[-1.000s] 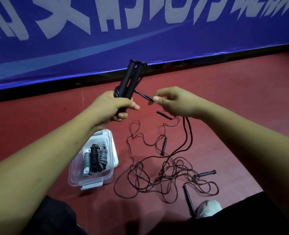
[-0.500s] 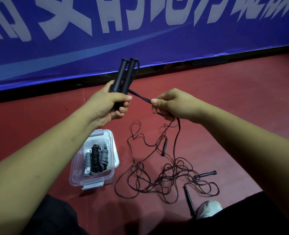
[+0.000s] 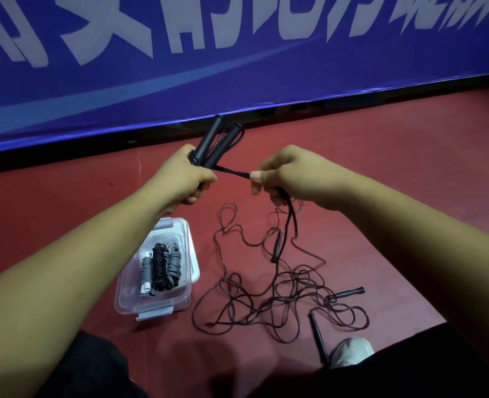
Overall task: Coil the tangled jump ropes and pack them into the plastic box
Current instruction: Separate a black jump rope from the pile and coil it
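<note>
The left hand (image 3: 180, 179) was curled round the lower ends of two smooth, black, cylindrical handles (image 3: 208, 142), which were held side by side and tilted up to the right, their flared caps raised above the knuckles. A few turns of thin line were wound at their base. From there a short stretch of black cord (image 3: 233, 172) was drawn taut to the right hand (image 3: 289, 173), where it was pinched between thumb and forefinger; below that hand it was let down as a doubled strand to the matte red floor (image 3: 395, 168). A loose tangle (image 3: 266, 300) of glossy, wiry rope was spread there in overlapping loops, with three slim loose handles (image 3: 348, 293) lying among and beside it. Just to the left of the tangle, apart from it, a clear plastic box (image 3: 180, 297) with rounded corners was set open, and grey and black coiled ropes (image 3: 160, 268) were packed upright-wound along its middle, with bare room left at both sides. Behind the hands the floor was bounded by the lower edge of a blue banner (image 3: 237, 67); a pale shoe (image 3: 352, 350) was seen at the tangle's near edge.
</note>
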Demonstrator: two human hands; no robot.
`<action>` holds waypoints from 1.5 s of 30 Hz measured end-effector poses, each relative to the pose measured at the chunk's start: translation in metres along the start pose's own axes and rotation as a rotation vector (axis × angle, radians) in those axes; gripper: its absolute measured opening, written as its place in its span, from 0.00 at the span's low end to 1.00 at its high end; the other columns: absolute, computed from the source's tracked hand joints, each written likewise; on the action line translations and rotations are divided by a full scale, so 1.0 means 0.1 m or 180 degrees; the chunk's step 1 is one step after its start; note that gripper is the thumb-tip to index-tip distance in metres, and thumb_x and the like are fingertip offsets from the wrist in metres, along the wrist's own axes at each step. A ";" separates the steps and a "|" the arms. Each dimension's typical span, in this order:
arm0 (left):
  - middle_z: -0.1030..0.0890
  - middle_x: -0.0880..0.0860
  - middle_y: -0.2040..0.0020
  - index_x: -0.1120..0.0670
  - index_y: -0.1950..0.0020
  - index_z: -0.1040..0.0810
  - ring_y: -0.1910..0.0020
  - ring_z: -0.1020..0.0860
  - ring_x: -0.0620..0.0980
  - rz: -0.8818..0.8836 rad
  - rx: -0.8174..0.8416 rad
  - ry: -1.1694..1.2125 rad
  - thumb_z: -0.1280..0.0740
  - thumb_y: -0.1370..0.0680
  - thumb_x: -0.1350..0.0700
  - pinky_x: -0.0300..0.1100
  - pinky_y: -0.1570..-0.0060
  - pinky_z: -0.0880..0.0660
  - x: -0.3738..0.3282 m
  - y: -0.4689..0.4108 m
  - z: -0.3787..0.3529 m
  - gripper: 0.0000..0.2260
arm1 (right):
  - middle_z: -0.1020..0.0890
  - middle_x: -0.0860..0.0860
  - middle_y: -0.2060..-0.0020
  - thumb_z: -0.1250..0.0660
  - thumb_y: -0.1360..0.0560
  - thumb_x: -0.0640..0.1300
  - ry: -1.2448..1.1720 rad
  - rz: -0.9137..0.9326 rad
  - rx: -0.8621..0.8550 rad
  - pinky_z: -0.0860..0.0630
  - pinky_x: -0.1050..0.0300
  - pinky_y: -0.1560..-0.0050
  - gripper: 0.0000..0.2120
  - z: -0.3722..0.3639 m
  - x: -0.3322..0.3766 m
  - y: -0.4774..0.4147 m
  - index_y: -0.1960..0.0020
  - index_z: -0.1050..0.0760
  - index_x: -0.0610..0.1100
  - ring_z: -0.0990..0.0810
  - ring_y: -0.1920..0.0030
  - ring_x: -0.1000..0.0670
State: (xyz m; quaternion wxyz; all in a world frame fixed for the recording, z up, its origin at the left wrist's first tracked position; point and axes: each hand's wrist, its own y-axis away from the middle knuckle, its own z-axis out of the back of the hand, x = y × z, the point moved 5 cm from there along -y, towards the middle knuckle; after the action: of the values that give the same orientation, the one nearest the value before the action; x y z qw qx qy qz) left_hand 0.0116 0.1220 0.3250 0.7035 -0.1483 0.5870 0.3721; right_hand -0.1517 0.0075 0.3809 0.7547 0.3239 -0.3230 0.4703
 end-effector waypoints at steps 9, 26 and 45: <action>0.26 0.48 0.65 0.51 0.56 0.31 0.68 0.30 0.48 -0.0976 0.0041 -0.2132 0.21 0.37 0.38 0.44 0.68 0.36 -0.13 0.15 -0.21 0.26 | 0.34 0.52 0.78 0.27 0.25 0.44 0.0535 0.0276 -0.0038 0.42 0.63 0.78 0.08 0.04 0.21 0.14 0.60 0.17 0.40 0.40 0.78 0.54; 0.20 0.50 0.59 0.48 0.45 0.29 0.63 0.23 0.48 -0.1235 0.1999 -0.2929 0.31 0.23 0.50 0.43 0.63 0.27 -0.08 0.46 -0.52 0.11 | 0.22 0.59 0.68 0.24 0.29 0.53 0.1578 0.0823 -0.0223 0.28 0.58 0.60 0.07 0.13 0.06 -0.08 0.55 0.16 0.51 0.24 0.64 0.58; 0.24 0.55 0.66 0.55 0.40 0.31 0.71 0.31 0.50 -0.0904 0.1433 0.0744 0.33 0.27 0.63 0.41 0.68 0.33 -0.33 0.51 -0.27 0.17 | 0.34 0.50 0.71 0.46 0.15 0.44 -0.1306 0.0505 0.0835 0.31 0.65 0.68 0.15 -0.06 -0.15 -0.13 0.53 0.25 0.38 0.33 0.69 0.51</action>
State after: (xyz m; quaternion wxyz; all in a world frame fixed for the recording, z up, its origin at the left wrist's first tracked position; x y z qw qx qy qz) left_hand -0.0444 0.1279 0.3605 0.6913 -0.1110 0.7053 0.1106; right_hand -0.1436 0.0002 0.3631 0.5857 0.4813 -0.4299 0.4904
